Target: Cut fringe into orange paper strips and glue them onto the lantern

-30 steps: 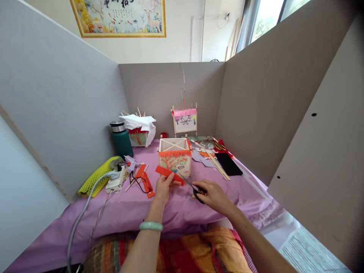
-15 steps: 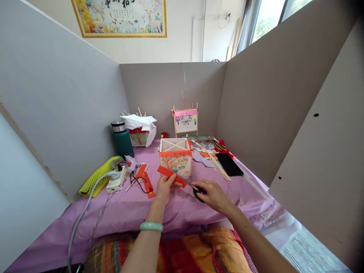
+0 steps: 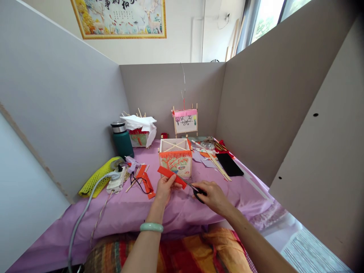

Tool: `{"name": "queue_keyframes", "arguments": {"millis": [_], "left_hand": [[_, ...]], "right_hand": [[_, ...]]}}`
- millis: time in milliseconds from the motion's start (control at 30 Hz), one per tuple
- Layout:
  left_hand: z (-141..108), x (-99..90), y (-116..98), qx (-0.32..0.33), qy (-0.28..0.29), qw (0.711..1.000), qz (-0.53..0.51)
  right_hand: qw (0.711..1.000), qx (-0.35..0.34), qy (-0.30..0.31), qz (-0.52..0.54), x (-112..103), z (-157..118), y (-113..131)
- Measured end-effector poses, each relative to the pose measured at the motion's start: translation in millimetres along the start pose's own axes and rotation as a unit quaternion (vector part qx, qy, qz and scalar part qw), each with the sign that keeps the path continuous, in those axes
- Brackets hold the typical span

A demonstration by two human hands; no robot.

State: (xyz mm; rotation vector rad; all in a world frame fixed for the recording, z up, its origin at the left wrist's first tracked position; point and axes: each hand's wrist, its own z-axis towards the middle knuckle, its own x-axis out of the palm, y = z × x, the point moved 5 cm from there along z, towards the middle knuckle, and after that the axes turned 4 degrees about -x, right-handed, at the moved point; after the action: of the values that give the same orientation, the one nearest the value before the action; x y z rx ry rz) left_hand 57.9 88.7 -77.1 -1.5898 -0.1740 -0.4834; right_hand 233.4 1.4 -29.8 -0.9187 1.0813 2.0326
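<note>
My left hand pinches a strip of orange-red paper, which slants down to the right above the table edge. In my right hand is a pair of black-handled scissors. Their blades lie against the strip's right part, just beside my left fingers. Right behind the strip stands a box-shaped lantern with a stick frame, a painted tree on its front panel and an orange fringe along the top. Crossed sticks span its open top.
To the left are orange paper pieces, a glue gun, a power strip, yellow netting and a green bottle. A phone and wooden sticks lie right. Another lantern stands behind. Grey partitions enclose the table.
Both hands stay almost in place with the strip and scissors. The scissors' handles have shifted slightly; the blades remain at the strip.
</note>
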Motion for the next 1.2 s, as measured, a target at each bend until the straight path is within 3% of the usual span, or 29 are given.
{"name": "queue_keyframes", "arguments": {"millis": [833,1200], "left_hand": [[-5.5,6.9,-5.1,-0.001,0.04,0.999,0.012],[-5.4,6.9,-5.4,-0.001,0.048,0.999,0.01]], "right_hand": [[0.999,-0.013,0.002,0.041,2.6,6.0,0.0],[1.0,-0.007,-0.005,-0.001,4.2,4.3,1.8]]}}
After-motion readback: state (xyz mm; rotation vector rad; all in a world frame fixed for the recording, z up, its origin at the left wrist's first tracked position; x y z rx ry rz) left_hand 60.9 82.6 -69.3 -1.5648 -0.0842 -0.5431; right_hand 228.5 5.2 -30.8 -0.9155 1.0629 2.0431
